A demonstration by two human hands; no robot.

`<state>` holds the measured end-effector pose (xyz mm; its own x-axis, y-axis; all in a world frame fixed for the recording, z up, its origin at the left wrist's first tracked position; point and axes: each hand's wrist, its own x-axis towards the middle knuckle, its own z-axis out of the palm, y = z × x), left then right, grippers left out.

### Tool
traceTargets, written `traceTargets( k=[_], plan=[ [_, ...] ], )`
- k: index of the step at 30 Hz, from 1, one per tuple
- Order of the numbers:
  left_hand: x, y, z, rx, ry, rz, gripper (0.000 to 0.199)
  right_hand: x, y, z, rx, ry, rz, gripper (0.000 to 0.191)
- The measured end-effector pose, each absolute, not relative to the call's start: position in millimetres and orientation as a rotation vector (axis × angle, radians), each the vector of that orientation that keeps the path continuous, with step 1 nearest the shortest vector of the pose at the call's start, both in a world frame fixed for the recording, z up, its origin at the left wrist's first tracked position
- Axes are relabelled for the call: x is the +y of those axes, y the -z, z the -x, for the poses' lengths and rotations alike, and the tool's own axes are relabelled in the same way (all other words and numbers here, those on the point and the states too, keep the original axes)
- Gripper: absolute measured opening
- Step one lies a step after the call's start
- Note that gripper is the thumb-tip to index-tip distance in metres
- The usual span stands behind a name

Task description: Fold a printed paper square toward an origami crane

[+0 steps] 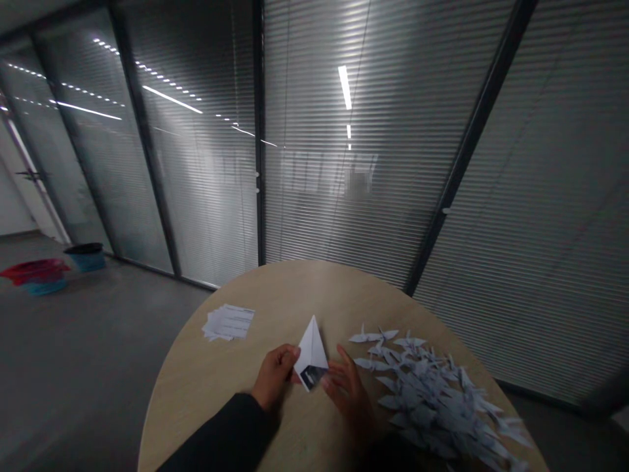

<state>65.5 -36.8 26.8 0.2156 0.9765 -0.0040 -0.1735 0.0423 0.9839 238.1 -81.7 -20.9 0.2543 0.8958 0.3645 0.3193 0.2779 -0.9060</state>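
A white paper (312, 351), folded to a kite shape with its long point facing away from me, is held above the round table. Near its lower end is a dark printed patch. My left hand (275, 375) pinches its left edge between thumb and fingers. At the paper's lower right corner is my right hand (346, 387), its fingers spread and somewhat blurred, the index finger raised and the thumb and other fingertips near the corner. Whether those fingertips grip the paper is unclear.
A large pile of folded paper cranes (432, 393) covers the right of the wooden table (304, 282). Several printed paper sheets (230, 322) lie stacked at the left. Two bins (86, 257) stand on the floor at far left; glass walls with blinds rise behind the table.
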Motion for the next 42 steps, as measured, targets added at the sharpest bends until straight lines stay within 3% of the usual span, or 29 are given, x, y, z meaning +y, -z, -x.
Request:
traceTargets(
  k=[11, 24, 31, 37, 42],
  plan=[
    [-43, -23, -68, 0.742, -1.011, -1.062, 0.049, -86, 18, -235, -1.537, -0.220, 1.374, 0.040],
    [-38, -3, -69, 0.632, -0.929, -0.955, 0.057, -84, 22, -240, -1.573, -0.129, 1.460, 0.035],
    [-38, -3, -68, 0.546, -0.879, -1.014, 0.064, -87, 14, -240, -1.576, -0.101, 1.478, 0.041],
    [-42, -13, -66, 0.541, -0.789, -1.091, 0.064, -91, 5, -240, -1.472, -0.196, 1.530, 0.059],
    [-45, -20, -67, 0.567, -0.740, -1.157, 0.066, -91, -7, -242, -1.336, -0.300, 1.554, 0.060]
  ],
)
